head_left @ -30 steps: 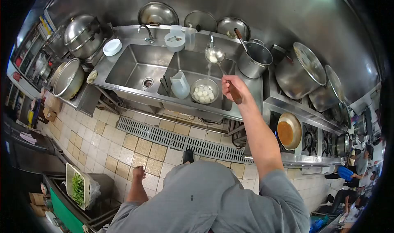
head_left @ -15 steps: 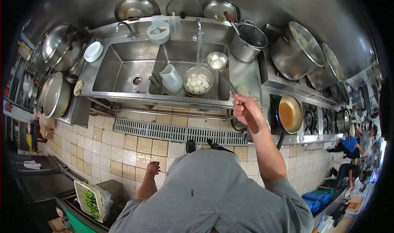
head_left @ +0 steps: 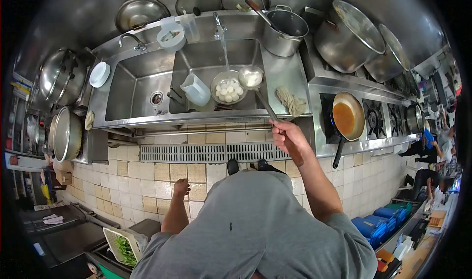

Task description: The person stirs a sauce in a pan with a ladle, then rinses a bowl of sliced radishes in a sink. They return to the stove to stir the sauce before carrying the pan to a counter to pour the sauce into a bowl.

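Note:
My right hand [head_left: 291, 140] is closed round the handle of a ladle [head_left: 265, 104], held out over the sink's front edge. The ladle's bowl, with something whitish in it, hangs at the right rim of a round metal bowl [head_left: 215, 93]. Several white eggs [head_left: 228, 90] lie in that bowl, inside the right sink basin [head_left: 196, 62]. Water runs from the faucet [head_left: 219, 26] down into the bowl. Low at my side, my left hand [head_left: 181, 187] hangs with its fingers curled and nothing visible in them.
A translucent pitcher [head_left: 195, 90] stands left of the bowl. On the right counter are a crumpled cloth [head_left: 290, 101] and a tall pot [head_left: 284, 33]. A pan with brown liquid [head_left: 345, 117] sits on the stove, its handle jutting toward me. Other people [head_left: 427, 180] are at far right.
The ladle has moved closer to the metal bowl, and my right hand has shifted with it. The view has turned slightly. My left hand still hangs low.

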Demonstrator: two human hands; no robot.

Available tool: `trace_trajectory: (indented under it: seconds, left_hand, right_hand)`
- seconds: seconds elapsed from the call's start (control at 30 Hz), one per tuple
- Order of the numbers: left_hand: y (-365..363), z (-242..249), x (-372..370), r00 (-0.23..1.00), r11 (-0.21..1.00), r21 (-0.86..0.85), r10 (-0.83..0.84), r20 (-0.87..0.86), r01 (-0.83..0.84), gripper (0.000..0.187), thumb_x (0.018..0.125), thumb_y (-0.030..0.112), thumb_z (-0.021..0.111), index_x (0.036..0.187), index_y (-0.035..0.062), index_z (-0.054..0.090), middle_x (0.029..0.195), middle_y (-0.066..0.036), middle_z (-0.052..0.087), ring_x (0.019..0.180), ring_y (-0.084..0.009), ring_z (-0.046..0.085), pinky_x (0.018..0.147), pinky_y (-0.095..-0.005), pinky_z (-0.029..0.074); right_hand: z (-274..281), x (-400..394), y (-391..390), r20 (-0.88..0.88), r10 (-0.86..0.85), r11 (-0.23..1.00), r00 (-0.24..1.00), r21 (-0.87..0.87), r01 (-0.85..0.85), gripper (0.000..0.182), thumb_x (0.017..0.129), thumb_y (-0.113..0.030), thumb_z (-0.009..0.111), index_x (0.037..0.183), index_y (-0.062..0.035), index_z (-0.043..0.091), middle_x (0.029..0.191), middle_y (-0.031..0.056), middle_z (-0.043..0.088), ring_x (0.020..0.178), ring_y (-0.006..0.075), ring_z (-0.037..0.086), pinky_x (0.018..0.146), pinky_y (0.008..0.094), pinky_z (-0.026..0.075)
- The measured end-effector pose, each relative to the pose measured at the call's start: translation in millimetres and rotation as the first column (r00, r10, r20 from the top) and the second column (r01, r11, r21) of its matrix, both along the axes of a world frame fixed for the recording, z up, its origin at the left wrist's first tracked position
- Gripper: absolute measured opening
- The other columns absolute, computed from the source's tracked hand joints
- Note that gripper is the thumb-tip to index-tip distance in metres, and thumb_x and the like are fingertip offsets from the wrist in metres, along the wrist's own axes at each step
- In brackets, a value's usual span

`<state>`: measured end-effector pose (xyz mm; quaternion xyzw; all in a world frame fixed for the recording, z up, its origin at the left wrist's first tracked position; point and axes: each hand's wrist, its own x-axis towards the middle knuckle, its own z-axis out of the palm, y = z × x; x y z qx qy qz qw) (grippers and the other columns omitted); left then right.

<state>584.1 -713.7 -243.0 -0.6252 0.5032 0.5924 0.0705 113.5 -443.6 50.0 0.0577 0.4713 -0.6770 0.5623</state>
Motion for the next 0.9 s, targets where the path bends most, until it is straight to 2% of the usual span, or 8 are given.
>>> trace_trajectory:
  seconds: [0.03, 0.17, 0.47, 0.5, 0.53, 0.63, 0.73, 0.9]
  left_hand:
    - [2.5, -1.8, -2.5, 1.0, 1.0, 0.0, -0.003, 0.006, 0.003, 0.041, 0.098, 0.036, 0.058, 0.125, 0.0061, 0.064, 0.091, -0.007, 0.067, 0.069, -0.0189, 0.064, 0.059, -0.0361, 0.052]
    - [10.1, -11.2, -8.7, 0.995, 0.995, 0.029, -0.092, 0.036, 0.091, 0.04, 0.099, 0.035, 0.058, 0.125, 0.0054, 0.065, 0.093, -0.008, 0.068, 0.07, -0.0194, 0.066, 0.059, -0.0365, 0.054]
    - [4.1, -2.7, -6.2, 0.986, 0.991, 0.047, -0.127, 0.106, 0.123, 0.037, 0.1, 0.033, 0.057, 0.124, 0.0062, 0.066, 0.093, -0.007, 0.068, 0.069, -0.0194, 0.065, 0.058, -0.0363, 0.053]
    - [3.7, 1.2, -5.7, 0.989, 0.994, 0.045, -0.105, 0.099, 0.101, 0.037, 0.1, 0.033, 0.056, 0.124, 0.0061, 0.066, 0.093, -0.007, 0.068, 0.069, -0.0193, 0.065, 0.059, -0.0361, 0.053]
    - [3.2, 4.5, -6.2, 0.992, 0.996, 0.042, -0.084, 0.092, 0.08, 0.037, 0.1, 0.033, 0.056, 0.124, 0.0061, 0.066, 0.093, -0.007, 0.068, 0.07, -0.0192, 0.065, 0.059, -0.0358, 0.053]
    - [-0.7, 3.9, -7.2, 0.993, 0.993, 0.078, -0.096, 0.068, 0.09, 0.036, 0.1, 0.034, 0.057, 0.125, 0.0086, 0.061, 0.094, -0.006, 0.065, 0.072, -0.0212, 0.064, 0.065, -0.0402, 0.052]
    - [2.4, 7.8, -16.4, 0.989, 0.992, 0.055, -0.116, 0.095, 0.112, 0.036, 0.1, 0.034, 0.056, 0.125, 0.0081, 0.064, 0.094, -0.006, 0.067, 0.072, -0.0198, 0.065, 0.063, -0.0382, 0.053]
    - [1.3, 8.0, -27.5, 0.991, 0.992, 0.039, -0.123, 0.058, 0.121, 0.035, 0.099, 0.033, 0.057, 0.12, 0.0071, 0.067, 0.09, -0.005, 0.068, 0.069, -0.0182, 0.066, 0.059, -0.0342, 0.053]
  right_hand:
    - [-2.5, -3.4, 2.5, 0.046, -0.015, 0.999, 0.999, -0.041, 0.017, 0.022, 0.101, -0.018, 0.058, 0.12, -0.0065, 0.057, 0.076, -0.0043, 0.052, 0.054, 0.006, 0.042, 0.046, 0.0238, 0.032]
    - [11.4, 12.8, -0.4, -0.118, 0.01, 0.998, 0.993, 0.065, -0.003, 0.023, 0.101, -0.017, 0.058, 0.121, -0.0066, 0.054, 0.077, -0.0039, 0.052, 0.054, 0.0064, 0.041, 0.047, 0.0237, 0.032]
    - [5.5, 4.7, 8.0, -0.02, -0.016, 0.999, 1.0, -0.032, 0.016, 0.024, 0.101, -0.017, 0.058, 0.122, -0.0065, 0.055, 0.077, -0.0012, 0.05, 0.052, 0.0078, 0.042, 0.046, 0.0255, 0.032]
    - [5.1, 10.8, 3.1, -0.108, -0.036, 0.999, 0.994, -0.004, 0.036, 0.013, 0.1, -0.018, 0.059, 0.105, -0.0068, 0.055, 0.07, -0.0002, 0.049, 0.05, 0.0101, 0.043, 0.046, 0.0283, 0.033]
    - [4.8, 14.1, 0.6, -0.195, -0.052, 0.998, 0.979, 0.021, 0.058, 0.017, 0.099, -0.019, 0.06, 0.088, -0.007, 0.055, 0.064, 0.0008, 0.048, 0.048, 0.0123, 0.044, 0.046, 0.0312, 0.033]
    - [-12.5, -0.4, 12.1, -0.067, -0.015, 0.999, 0.998, -0.038, 0.013, 0.016, 0.098, -0.017, 0.061, 0.089, -0.0062, 0.055, 0.067, 0.001, 0.051, 0.048, 0.0119, 0.045, 0.046, 0.0307, 0.034]
    - [-8.9, 15.2, 4.8, -0.147, -0.07, 0.997, 0.987, 0.001, 0.071, 0.014, 0.098, -0.016, 0.06, 0.088, -0.0062, 0.056, 0.065, 0.0014, 0.051, 0.048, 0.012, 0.045, 0.046, 0.0296, 0.034]
    - [8.3, 20.7, 14.5, -0.089, -0.13, 0.99, 0.988, 0.041, 0.134, 0.018, 0.097, -0.017, 0.061, 0.083, -0.0079, 0.056, 0.06, 0.0011, 0.05, 0.046, 0.0122, 0.044, 0.044, 0.0293, 0.034]
